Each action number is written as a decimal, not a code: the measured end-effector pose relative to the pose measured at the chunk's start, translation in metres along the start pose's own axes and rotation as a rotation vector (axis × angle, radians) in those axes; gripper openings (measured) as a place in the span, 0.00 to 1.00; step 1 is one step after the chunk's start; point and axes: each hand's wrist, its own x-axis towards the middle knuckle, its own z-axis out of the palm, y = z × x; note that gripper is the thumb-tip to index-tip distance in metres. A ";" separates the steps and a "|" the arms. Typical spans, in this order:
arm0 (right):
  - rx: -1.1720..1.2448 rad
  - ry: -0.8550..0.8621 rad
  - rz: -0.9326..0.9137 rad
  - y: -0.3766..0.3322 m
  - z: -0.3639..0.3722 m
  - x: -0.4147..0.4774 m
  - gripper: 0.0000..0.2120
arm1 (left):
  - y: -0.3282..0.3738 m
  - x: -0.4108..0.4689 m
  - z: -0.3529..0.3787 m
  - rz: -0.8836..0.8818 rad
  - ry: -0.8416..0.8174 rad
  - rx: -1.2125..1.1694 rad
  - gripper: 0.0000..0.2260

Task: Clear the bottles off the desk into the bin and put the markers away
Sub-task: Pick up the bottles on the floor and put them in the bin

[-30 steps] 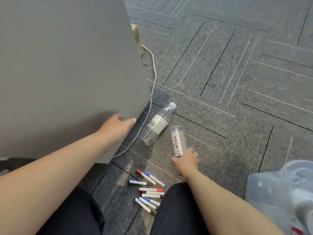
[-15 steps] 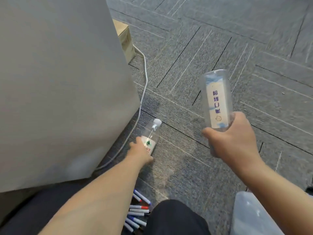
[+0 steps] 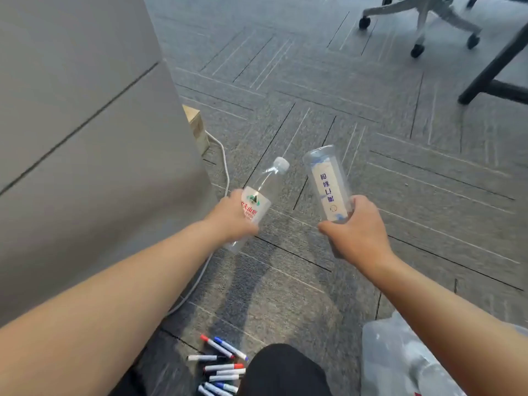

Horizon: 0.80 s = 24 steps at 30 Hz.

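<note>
My left hand (image 3: pixel 233 215) grips a clear water bottle with a white cap and a red-lettered label (image 3: pixel 264 192), held off the carpet with the cap pointing away. My right hand (image 3: pixel 358 228) holds a second clear bottle with a white label (image 3: pixel 327 184) by its lower end, its flat end pointing up and away. Several whiteboard markers (image 3: pixel 221 367) with red and blue caps lie loose on the carpet near my knee. A clear plastic bin bag (image 3: pixel 400 361) sits at the lower right, partly hidden by my right forearm.
A grey panel (image 3: pixel 85 138) fills the left side. A white cable (image 3: pixel 224 164) runs along its foot past a small wooden block (image 3: pixel 197 128). An office chair base (image 3: pixel 420 15) and a black desk leg (image 3: pixel 491 72) stand at the top right.
My left hand has lifted the capped bottle off the carpet. My right hand has stayed raised with its bottle. The view has tilted up, showing the chair base.
</note>
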 end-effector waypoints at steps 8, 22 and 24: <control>0.108 0.420 -0.084 -0.032 -0.160 -0.098 0.25 | 0.121 -0.093 -0.030 0.317 0.032 -0.321 0.33; 0.132 0.987 0.069 0.034 -0.310 -0.331 0.29 | 0.203 -0.306 0.126 0.300 -0.482 -0.517 0.35; 0.146 1.000 0.075 0.036 -0.315 -0.340 0.28 | 0.202 -0.318 0.144 0.321 -0.491 -0.437 0.36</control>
